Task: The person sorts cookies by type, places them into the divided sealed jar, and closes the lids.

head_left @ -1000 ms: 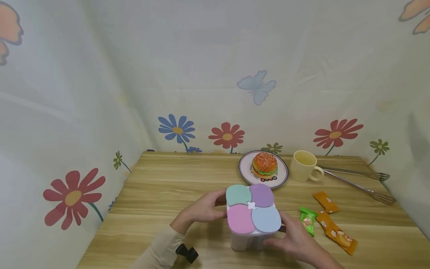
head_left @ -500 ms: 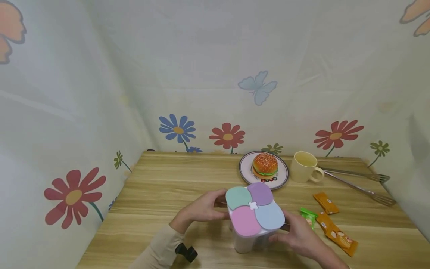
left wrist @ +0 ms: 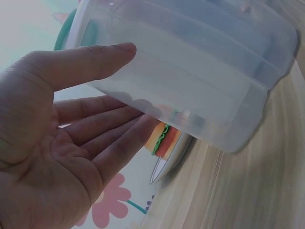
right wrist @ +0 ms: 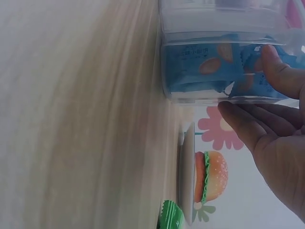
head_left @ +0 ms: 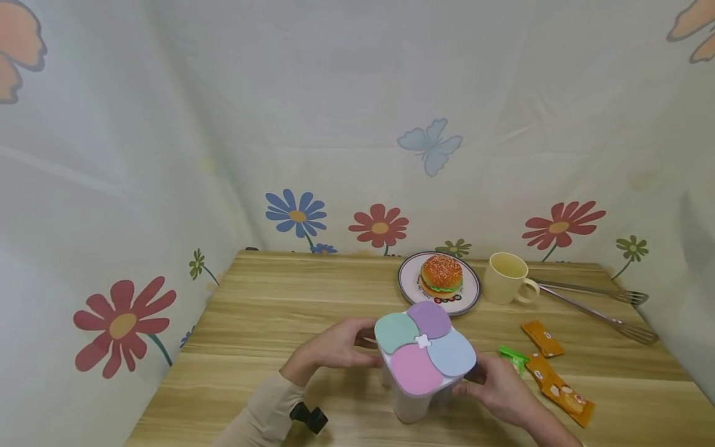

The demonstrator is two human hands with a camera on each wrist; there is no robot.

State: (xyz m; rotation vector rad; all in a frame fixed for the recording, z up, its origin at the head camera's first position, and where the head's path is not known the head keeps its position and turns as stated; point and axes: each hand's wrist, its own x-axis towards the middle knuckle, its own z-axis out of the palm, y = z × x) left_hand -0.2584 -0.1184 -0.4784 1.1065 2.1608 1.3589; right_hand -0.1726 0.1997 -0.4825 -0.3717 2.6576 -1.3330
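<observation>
A translucent storage box [head_left: 410,403] stands upright on the table, its lid [head_left: 422,341] made of green, purple, pink and blue petals. My left hand [head_left: 349,344] holds the box's left side, thumb on one face and fingers along another in the left wrist view. From the right, my right hand [head_left: 497,388] grips it likewise, thumb in front and fingers behind. Blue snack packets [right wrist: 205,64] show through the clear wall in the right wrist view. A green packet [head_left: 514,359] lies just beyond my right hand, partly hidden by it.
Behind the box, a plate [head_left: 409,282] bears a hamburger [head_left: 441,275]. Beside it stand a yellow mug [head_left: 504,279] and two long metal utensils [head_left: 592,310]. Orange packets [head_left: 561,391] lie to the right. Flowered cloth [head_left: 335,155] encloses the wooden table [head_left: 268,298].
The box has turned counterclockwise, seen from above, between my hands. My right hand has shifted slightly right, covering more of the green packet; the left has barely moved.
</observation>
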